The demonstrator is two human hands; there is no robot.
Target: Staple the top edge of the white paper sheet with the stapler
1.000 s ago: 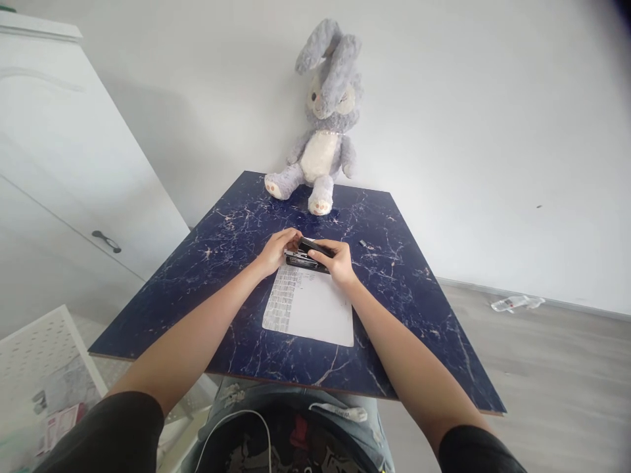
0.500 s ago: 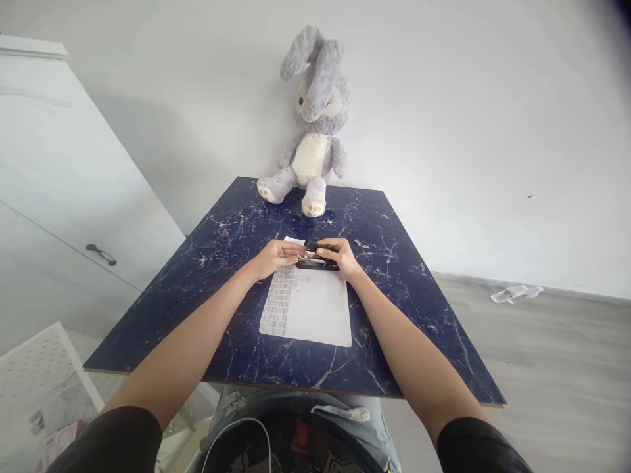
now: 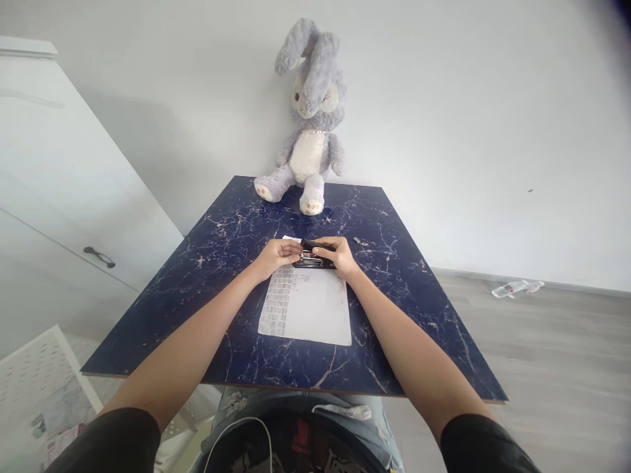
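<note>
A black stapler lies sideways over the upper part of a sheet of paper, its top raised and the metal inside showing. My right hand is wrapped round its right end, thumb at the raised top. At the opposite end, the fingers of my left hand are pinched together against the stapler's opening; anything between them is too small to make out. Grey printed or scribbled blocks run down the paper's left side. A small grey metallic piece rests on the table beyond my right hand.
The dark blue marbled table has its front edge at my lap. A plush rabbit sits at the back against the wall. On the left stand a white cabinet and a white perforated basket. Clear plastic packaging lies on the floor.
The view has shifted slightly. Both hands remain at the stapler, with only small finger movements; its top is still raised.
</note>
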